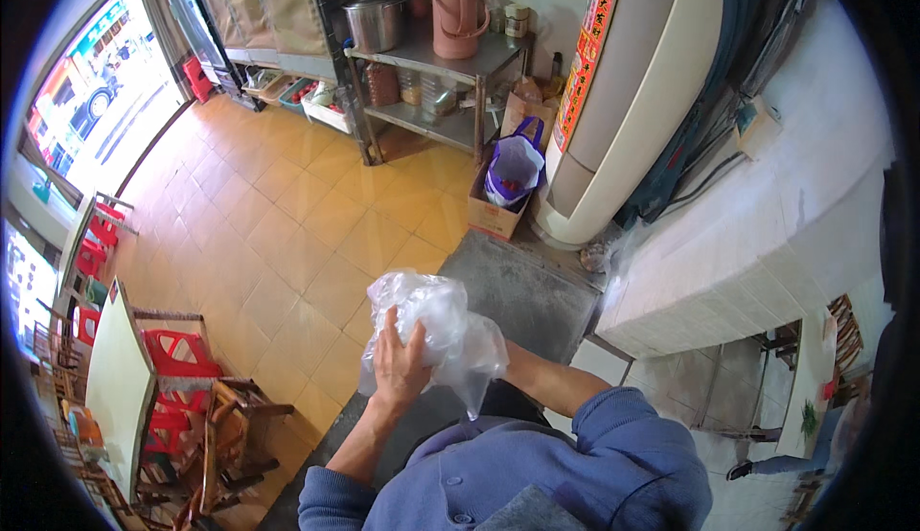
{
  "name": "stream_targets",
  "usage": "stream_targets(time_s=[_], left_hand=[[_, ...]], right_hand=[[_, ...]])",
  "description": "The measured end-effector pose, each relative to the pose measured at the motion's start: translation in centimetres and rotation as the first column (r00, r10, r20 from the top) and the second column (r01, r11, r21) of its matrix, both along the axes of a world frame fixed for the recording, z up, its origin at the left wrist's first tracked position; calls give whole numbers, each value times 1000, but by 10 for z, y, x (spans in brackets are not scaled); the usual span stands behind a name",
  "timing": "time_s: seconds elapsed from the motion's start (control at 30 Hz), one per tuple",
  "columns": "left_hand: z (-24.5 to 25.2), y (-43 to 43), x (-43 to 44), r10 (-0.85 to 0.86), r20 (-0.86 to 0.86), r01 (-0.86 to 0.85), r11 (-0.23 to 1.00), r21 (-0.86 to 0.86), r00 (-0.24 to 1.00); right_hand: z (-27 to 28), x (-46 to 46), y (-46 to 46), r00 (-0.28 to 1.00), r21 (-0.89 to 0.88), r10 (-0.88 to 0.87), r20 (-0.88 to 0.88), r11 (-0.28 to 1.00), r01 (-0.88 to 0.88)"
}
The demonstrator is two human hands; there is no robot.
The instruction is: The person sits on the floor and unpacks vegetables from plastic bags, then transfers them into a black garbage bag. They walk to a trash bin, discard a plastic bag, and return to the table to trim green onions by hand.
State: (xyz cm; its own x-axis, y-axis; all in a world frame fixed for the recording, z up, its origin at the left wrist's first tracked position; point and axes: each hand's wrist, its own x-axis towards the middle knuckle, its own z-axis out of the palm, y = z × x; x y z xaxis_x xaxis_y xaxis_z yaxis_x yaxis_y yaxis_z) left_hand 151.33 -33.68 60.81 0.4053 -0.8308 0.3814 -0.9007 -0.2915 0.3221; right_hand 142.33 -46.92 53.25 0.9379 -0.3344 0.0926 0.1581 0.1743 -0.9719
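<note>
A bundle of clear plastic bags or film [438,322] is held in front of my body, above the dark floor strip. My left hand [399,366] presses against its near left side with the fingers spread over the crumpled plastic. My right forearm reaches in from the right, and the plastic covers my right hand. A thin corner of the plastic hangs down towards my blue cardigan. What lies inside the bundle, if anything, cannot be told.
Ahead stands a metal shelf [438,121] with a pot and a pink thermos. A cardboard box [492,218] holding a purple bag sits beside a tall cream cabinet-like unit [647,100]. Tables [118,394], red stools and wooden chairs are at left. At far right a person's leg shows.
</note>
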Motion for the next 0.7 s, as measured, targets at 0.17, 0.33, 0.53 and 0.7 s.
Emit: stream_targets(time_s=[0.17, 0.33, 0.53, 0.7], left_hand=[[-18, -79, 63, 46, -12, -48, 985, -166, 999], [-24, -150, 114, 30, -107, -47, 986, -159, 994], [-36, -203, 187, -77, -711, -170, 948, -270, 699], [-65, -270, 246, -178, -948, -251, 936, -246, 264]], right_hand=[[-13, 68, -79, 994, -24, 28, 106, 999, -26], [8, 117, -168, 989, 208, 134, -66, 971, -117], [50, 102, -280, 915, -591, -364, -176, 782, 197], [13, 124, -309, 858, -82, -422, -294, 905, 417]])
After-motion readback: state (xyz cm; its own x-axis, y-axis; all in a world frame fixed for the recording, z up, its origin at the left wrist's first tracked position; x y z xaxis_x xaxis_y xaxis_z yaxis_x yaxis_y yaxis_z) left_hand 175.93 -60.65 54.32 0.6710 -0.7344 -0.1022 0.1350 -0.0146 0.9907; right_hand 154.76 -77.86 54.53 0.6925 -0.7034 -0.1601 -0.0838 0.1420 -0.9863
